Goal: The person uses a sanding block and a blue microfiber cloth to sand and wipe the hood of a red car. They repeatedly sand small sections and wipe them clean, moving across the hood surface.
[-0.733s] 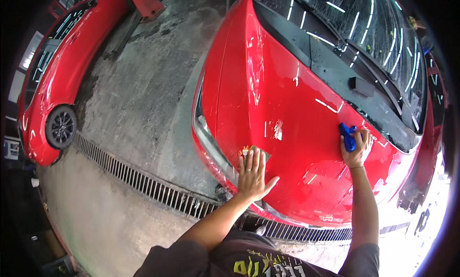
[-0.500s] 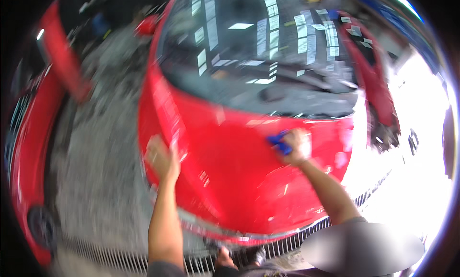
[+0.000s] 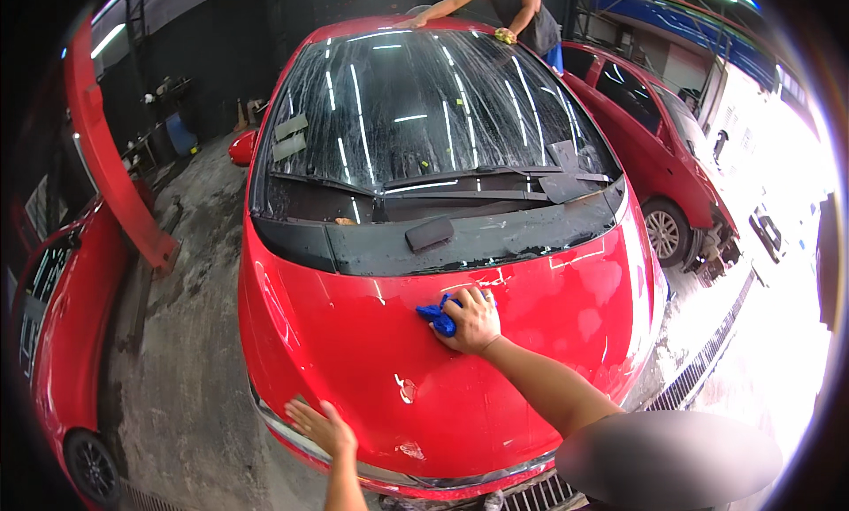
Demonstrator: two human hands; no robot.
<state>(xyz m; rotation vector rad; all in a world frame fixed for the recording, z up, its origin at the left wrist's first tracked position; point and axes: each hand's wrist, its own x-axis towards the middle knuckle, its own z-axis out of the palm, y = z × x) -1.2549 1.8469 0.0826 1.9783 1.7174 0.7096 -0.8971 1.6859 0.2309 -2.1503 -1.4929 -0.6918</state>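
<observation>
In front of me is the red hood of a car, wet and glossy, with pale chipped-looking patches near its front. My right hand grips a crumpled blue cloth and presses it on the hood, below the windshield base. Some of the cloth is hidden under the fingers. Lower on the left, my left hand is open, fingers stretched out, over the hood's front left part and holding nothing. Whether its fingers touch the paint I cannot tell.
Black wipers cross the streaked windshield. Another person leans over the roof with a yellowish sponge. Red cars flank this one: one at left, one at right. A red post and a floor grate are nearby.
My view has shifted and now takes in more of the windshield and roof. Over the hood, my right hand has moved left with the blue cloth. My left hand sits nearer the front edge.
</observation>
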